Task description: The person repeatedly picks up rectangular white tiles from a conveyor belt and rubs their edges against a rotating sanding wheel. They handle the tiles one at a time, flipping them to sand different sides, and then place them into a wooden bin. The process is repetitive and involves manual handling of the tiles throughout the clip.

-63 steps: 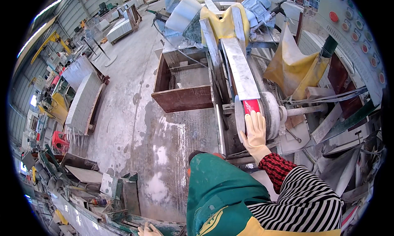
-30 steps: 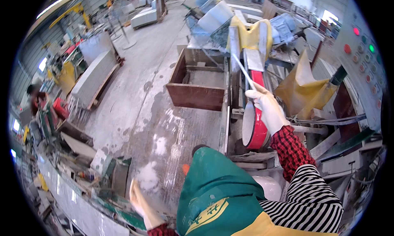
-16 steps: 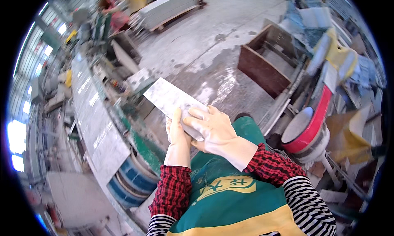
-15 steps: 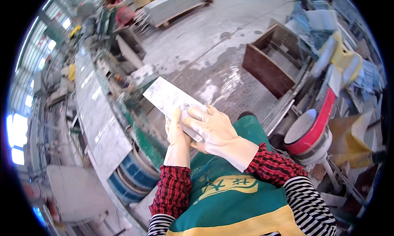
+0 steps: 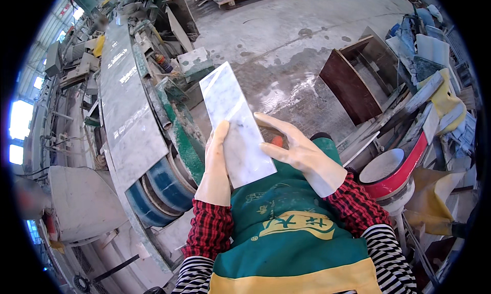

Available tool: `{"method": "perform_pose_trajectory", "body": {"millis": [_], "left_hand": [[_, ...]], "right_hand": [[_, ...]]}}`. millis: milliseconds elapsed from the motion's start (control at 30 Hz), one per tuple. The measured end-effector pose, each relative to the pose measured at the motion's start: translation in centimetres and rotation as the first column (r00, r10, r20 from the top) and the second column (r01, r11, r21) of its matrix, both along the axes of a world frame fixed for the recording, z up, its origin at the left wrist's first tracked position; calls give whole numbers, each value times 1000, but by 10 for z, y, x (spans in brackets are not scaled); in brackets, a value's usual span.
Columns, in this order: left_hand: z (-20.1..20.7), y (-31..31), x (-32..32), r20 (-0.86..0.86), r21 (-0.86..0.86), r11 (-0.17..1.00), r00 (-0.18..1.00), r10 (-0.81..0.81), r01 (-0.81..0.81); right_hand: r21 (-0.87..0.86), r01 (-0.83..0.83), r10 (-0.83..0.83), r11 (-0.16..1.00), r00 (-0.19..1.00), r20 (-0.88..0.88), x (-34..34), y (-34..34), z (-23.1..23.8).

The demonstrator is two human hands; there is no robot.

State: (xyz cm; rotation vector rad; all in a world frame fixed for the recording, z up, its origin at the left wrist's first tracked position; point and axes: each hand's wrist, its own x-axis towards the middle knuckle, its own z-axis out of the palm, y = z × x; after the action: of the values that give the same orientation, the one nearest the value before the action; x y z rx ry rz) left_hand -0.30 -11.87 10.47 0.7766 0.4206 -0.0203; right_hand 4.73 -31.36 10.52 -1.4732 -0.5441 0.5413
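A white marble tile (image 5: pixel 238 125) with grey veining is held tilted before my green apron, its glossy face toward me. My left hand (image 5: pixel 217 158), in a cream rubber glove, grips its left edge with the thumb on the face and the fingers hidden behind. On the other side, my gloved right hand (image 5: pixel 302 150) has its fingers spread, with fingertips at or very near the tile's right edge. Whether they touch it I cannot tell. A small orange-red thing (image 5: pixel 277 141) shows between that hand's fingers and thumb; its kind is unclear.
To the left runs a long conveyor carrying marble slabs (image 5: pixel 133 110), with a blue-rimmed roller (image 5: pixel 171 186) at its near end. A brown wooden box (image 5: pixel 348 86) stands on the wet floor ahead. At right are a red-rimmed round stand (image 5: pixel 383 166) and piled scraps.
The tile has swung more upright, baring its face. My right hand has come off the face to the right edge and its fingers have spread. My left hand keeps its grip.
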Motion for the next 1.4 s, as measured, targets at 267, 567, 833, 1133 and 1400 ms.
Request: {"method": "perform_pose_trajectory", "body": {"millis": [267,567,833,1133,1400], "left_hand": [[19,-15,-12,45,49,993,993,-108,106],[17,-22,-26,-10,-5,976,976,-216,216],[32,-19,-14,-62,45,994,993,-98,101],[-28,11,-4,-33,59,998,999,-12,14],[-22,19,7,238,411,877,899,-368,249]], "right_hand": [[-8,124,-124,992,992,10,17,7,-2],[-52,386,-385,921,923,27,121,11,9],[99,100,-84,990,984,-155,19,4,-14],[186,-31,120,982,862,-493,-21,-18,-26],[357,220,-5,908,857,-515,-24,7,-26]]}}
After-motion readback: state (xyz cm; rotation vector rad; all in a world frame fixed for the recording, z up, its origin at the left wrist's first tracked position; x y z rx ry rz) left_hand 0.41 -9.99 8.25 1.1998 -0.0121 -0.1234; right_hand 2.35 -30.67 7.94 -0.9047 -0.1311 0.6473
